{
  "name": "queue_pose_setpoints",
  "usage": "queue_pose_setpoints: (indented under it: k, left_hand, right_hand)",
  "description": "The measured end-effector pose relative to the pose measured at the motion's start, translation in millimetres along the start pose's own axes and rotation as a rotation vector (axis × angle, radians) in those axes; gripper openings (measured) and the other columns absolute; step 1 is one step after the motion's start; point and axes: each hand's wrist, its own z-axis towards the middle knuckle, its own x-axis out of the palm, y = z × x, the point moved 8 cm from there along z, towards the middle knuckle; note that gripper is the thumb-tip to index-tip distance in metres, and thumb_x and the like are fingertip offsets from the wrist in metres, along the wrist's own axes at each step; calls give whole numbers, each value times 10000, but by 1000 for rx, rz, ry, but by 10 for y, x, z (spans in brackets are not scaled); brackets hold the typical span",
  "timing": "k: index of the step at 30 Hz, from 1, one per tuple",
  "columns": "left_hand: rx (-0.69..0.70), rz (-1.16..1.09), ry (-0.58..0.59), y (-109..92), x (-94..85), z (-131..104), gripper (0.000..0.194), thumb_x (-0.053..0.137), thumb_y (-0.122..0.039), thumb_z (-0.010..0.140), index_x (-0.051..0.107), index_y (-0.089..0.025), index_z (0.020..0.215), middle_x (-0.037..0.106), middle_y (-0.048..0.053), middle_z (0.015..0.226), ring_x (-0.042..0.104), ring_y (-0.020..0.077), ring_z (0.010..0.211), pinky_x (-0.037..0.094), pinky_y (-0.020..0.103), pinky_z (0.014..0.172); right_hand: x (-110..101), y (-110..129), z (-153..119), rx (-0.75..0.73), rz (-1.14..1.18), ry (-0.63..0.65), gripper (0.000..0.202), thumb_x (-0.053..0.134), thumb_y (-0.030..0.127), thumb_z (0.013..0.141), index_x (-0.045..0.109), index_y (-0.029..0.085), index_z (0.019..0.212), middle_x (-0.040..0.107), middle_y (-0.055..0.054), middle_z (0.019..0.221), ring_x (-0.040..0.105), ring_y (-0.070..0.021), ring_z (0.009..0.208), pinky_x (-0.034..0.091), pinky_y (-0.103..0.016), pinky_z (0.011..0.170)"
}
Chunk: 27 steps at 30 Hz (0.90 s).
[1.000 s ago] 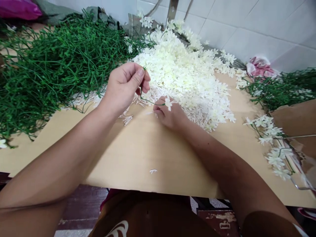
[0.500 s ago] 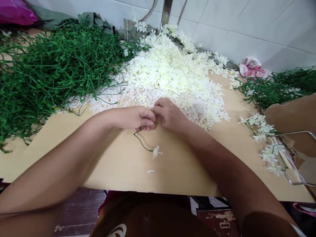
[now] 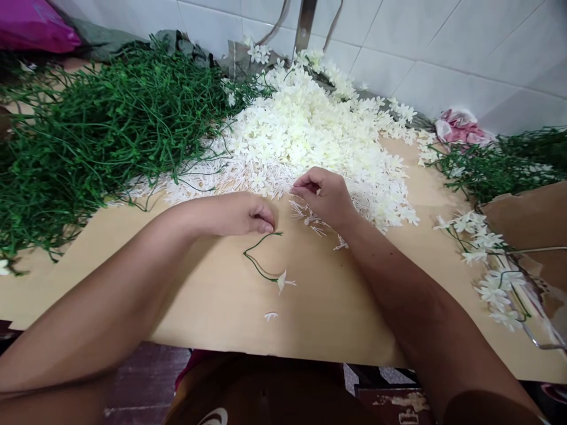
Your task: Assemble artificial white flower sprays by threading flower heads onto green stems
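My left hand point(image 3: 259, 215) is closed, its thumb and fingertips pinched at an artificial green flower stem point(image 3: 254, 260) that bends down below it. One branch ends in a white artificial flower point(image 3: 282, 282); the other short end pokes out to the right of the fingertips. My right hand point(image 3: 325, 192) is apart from the left, at the near edge of the heap of thin white flower bits point(image 3: 274, 177). Its thumb and index finger are pressed together, and what lies between them is too small to make out. Loose white bits point(image 3: 314, 221) lie beside its wrist.
A big pile of green stems point(image 3: 119, 118) covers the left. White flower heads point(image 3: 305, 124) are heaped at the back middle, against a tiled wall point(image 3: 398, 35). At right lie finished-looking flower sprays point(image 3: 491, 271), a cardboard box point(image 3: 531, 218) and more greenery point(image 3: 509, 165).
My hands have parted. The right hand has moved to the right and slightly up, onto the white bits. More of the green stem shows below my left hand.
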Motion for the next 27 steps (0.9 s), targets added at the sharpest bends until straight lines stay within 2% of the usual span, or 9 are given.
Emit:
queue_pose_setpoints:
  k: [4, 6, 10, 14, 16, 18, 20, 22, 27]
  left_hand:
    - [-15, 188, -610, 114, -573, -84, 68, 672, -260, 690, 705, -225, 738, 611, -2, 685, 503, 133, 639, 363, 251, 644]
    - [-24, 324, -766, 142, -690, -116, 138, 697, -295, 674, 700, -225, 793, 616, 29, 785, 526, 169, 736, 380, 285, 703]
    - [-3, 518, -724, 167, -629, -15, 160, 652, -307, 717, 696, -203, 830, 606, 81, 896, 543, 254, 915, 399, 360, 807]
    - [71, 433, -809, 119, -682, -36, 86, 607, -239, 742, 677, -189, 734, 598, 60, 824, 540, 226, 892, 393, 354, 826]
    - [57, 193, -880, 145, -762, -88, 57, 634, -217, 718, 648, -179, 678, 576, 32, 725, 527, 174, 756, 399, 318, 748]
    - [27, -177, -897, 204, -773, -117, 83, 652, -208, 709, 612, -172, 646, 536, 0, 621, 482, 123, 608, 388, 279, 636]
    - [7, -557, -811, 223, -652, -83, 113, 669, -213, 713, 589, -167, 647, 515, -20, 565, 454, 89, 518, 372, 246, 556]
    - [-3, -809, -662, 166, -454, -16, 136, 707, -206, 695, 585, -156, 662, 546, -18, 579, 477, 72, 506, 384, 220, 533]
    - [-29, -1034, -473, 83, -99, 98, 155, 697, -175, 722, 577, -128, 635, 572, -8, 586, 502, 55, 519, 382, 184, 519]
  right_hand:
    - [-99, -159, -10, 165, 171, -113, 172, 669, 269, 752, 554, 192, 649, 487, 48, 548, 388, -71, 514, 347, -256, 517]
    - [-93, -219, -11, 236, 262, -133, 156, 638, 247, 765, 535, 199, 659, 490, 51, 540, 407, -68, 510, 342, -250, 501]
    - [-4, -220, 10, 292, 384, -84, 101, 639, 154, 712, 549, 192, 685, 525, 51, 570, 451, -62, 514, 379, -242, 490]
    - [39, -165, 19, 303, 459, -62, 77, 654, 150, 696, 583, 178, 685, 562, 32, 619, 495, -68, 538, 424, -234, 486]
    - [52, -159, 13, 320, 525, -69, 81, 662, 145, 696, 588, 173, 679, 564, 29, 617, 501, -69, 535, 446, -234, 499]
    - [87, -182, -6, 369, 625, -76, 96, 684, 160, 697, 589, 173, 690, 553, 38, 588, 492, -64, 515, 456, -231, 509]
    - [152, -221, -42, 442, 753, -79, 148, 729, 212, 683, 588, 175, 705, 568, 39, 588, 494, -58, 509, 456, -219, 514]
    - [231, -249, -83, 517, 884, -81, 233, 786, 269, 634, 586, 176, 711, 605, 31, 617, 519, -56, 533, 461, -205, 526]
    - [382, -219, -146, 605, 1119, -68, 332, 858, 289, 513, 611, 180, 705, 617, 56, 613, 557, -48, 578, 494, -186, 569]
